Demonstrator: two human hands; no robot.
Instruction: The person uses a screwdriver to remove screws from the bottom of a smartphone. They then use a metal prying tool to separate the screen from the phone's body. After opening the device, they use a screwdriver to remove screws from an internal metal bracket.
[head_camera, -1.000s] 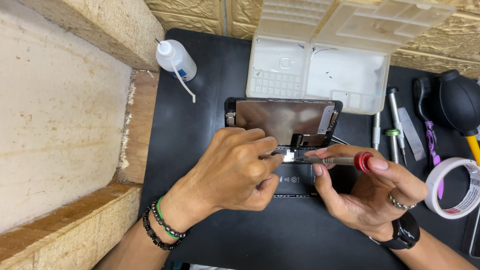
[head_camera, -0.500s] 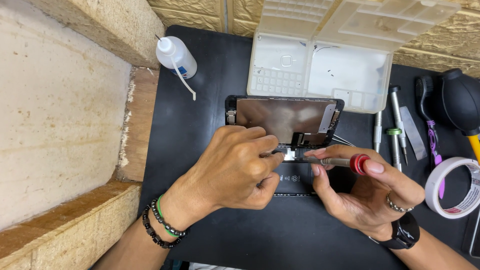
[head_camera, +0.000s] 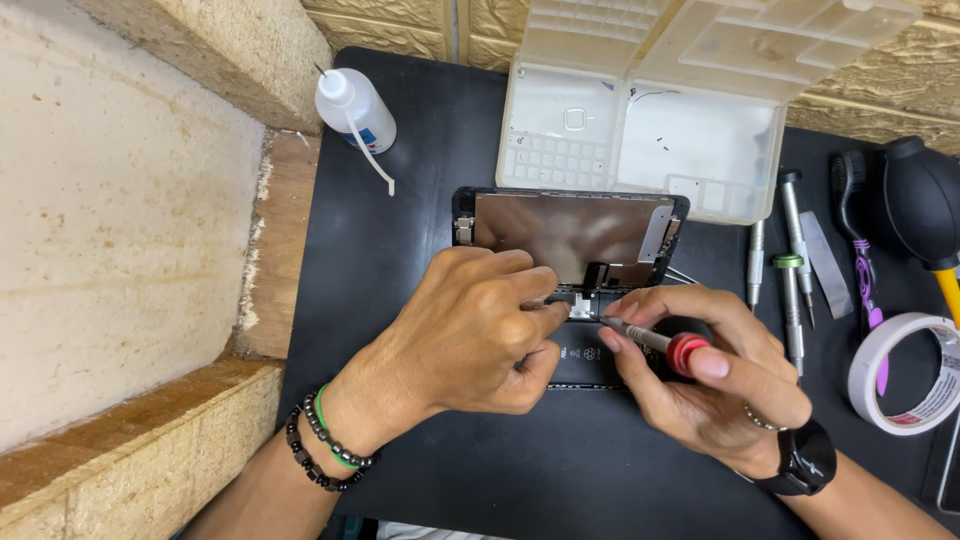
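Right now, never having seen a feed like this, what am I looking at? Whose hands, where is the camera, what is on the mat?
One view only, from a camera on the person's head, looking down. Both bare hands work over an opened phone on a black mat. The left hand pinches a small part inside it; the right hand holds a red-capped screwdriver with its tip there. Around lie a clear parts box, a squeeze bottle, spare screwdrivers, a dust blower and a tape roll.

An opened phone (head_camera: 575, 235) lies before the parts tray (head_camera: 640, 150) (screwdrivers (head_camera: 790, 270) right).
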